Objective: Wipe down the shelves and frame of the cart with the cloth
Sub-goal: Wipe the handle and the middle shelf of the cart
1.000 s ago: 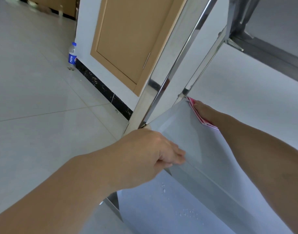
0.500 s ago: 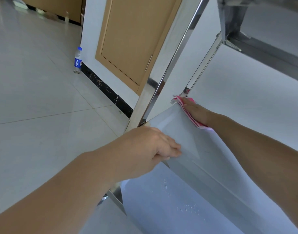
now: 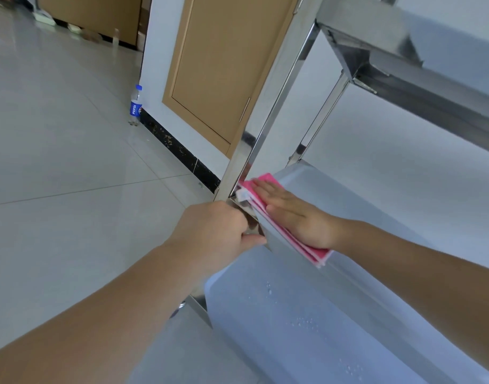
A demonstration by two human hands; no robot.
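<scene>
A stainless steel cart fills the right side, with a shiny upright post (image 3: 268, 115), a middle shelf (image 3: 362, 217) and a lower shelf (image 3: 279, 328) carrying water droplets. A folded pink cloth (image 3: 268, 217) lies on the near corner of the middle shelf. My right hand (image 3: 296, 214) presses flat on the cloth with straight fingers pointing toward the post. My left hand (image 3: 218, 231) grips the front corner of the middle shelf's rim, fingers curled around the edge just below the post.
The cart's top shelf frame (image 3: 403, 59) juts out at upper right. A wooden cabinet door (image 3: 221, 67) stands behind the post. A Pepsi bottle (image 3: 135, 105) stands on the tiled floor (image 3: 57, 162) by the wall base.
My right hand has slid the cloth from the far corner of the middle shelf toward the near corner by the front post. My left hand keeps its grip on the rim.
</scene>
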